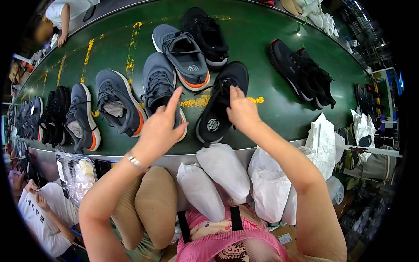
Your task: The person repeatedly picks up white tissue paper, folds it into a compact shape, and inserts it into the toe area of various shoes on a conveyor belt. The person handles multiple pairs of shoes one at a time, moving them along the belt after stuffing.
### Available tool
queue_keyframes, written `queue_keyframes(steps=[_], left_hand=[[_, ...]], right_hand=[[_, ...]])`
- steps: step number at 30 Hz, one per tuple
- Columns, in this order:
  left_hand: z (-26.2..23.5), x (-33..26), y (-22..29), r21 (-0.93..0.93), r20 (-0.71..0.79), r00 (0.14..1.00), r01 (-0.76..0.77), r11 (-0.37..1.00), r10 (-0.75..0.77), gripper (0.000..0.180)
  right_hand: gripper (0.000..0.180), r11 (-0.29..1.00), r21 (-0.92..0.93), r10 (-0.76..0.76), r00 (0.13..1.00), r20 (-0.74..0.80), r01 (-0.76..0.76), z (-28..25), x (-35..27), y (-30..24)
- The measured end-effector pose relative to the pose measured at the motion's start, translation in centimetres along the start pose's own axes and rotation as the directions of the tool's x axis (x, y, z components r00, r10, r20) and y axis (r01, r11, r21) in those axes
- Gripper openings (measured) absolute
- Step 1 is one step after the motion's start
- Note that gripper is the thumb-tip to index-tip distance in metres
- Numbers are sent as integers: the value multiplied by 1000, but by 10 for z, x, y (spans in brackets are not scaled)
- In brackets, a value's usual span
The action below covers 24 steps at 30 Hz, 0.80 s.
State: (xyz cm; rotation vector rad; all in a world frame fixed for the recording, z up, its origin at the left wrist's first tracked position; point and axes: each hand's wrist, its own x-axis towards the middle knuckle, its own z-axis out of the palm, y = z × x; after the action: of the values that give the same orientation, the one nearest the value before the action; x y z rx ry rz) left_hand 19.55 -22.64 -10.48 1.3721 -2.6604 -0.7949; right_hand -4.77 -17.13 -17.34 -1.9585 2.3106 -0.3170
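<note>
My left hand (159, 131) is over the opening of a grey sneaker (157, 78) with an orange heel, index finger stretched forward and thumb spread aside. Its other fingers are partly hidden at the shoe's collar. To the right, my right hand (242, 109) has its fingers closed at the tongue of a black sneaker (216, 107), which lies sole down with its heel toward me. Just beyond, a second grey sneaker (183, 56) touches the first, and another black sneaker (205, 37) sits behind it.
Sneakers line the green conveyor belt (244, 30) on the left, including a grey one (118, 102). A black pair (301, 74) stands at the right. White wrapped forms (224, 170) and tan forms (157, 187) rest along the near edge. Other people are at the left.
</note>
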Motion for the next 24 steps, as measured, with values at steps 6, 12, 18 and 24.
queue_keyframes(steps=[6, 12, 18, 24], left_hand=[[36, 82, -7, -215, -48, 997, 53, 975, -64, 93], [51, 121, -12, -251, -180, 982, 2, 968, -49, 59], [64, 130, -16, -250, -270, 959, 12, 968, -82, 40], [53, 127, -4, -250, -266, 959, 30, 968, -98, 27]], right_hand=[[47, 995, -93, -55, 988, -146, 42, -35, 62, 99], [44, 983, -40, -185, 961, -207, 181, -45, 129, 95], [52, 972, 205, -121, 993, 12, 116, 6, 139, 40], [37, 993, 98, -65, 998, -13, 66, 4, 120, 46]])
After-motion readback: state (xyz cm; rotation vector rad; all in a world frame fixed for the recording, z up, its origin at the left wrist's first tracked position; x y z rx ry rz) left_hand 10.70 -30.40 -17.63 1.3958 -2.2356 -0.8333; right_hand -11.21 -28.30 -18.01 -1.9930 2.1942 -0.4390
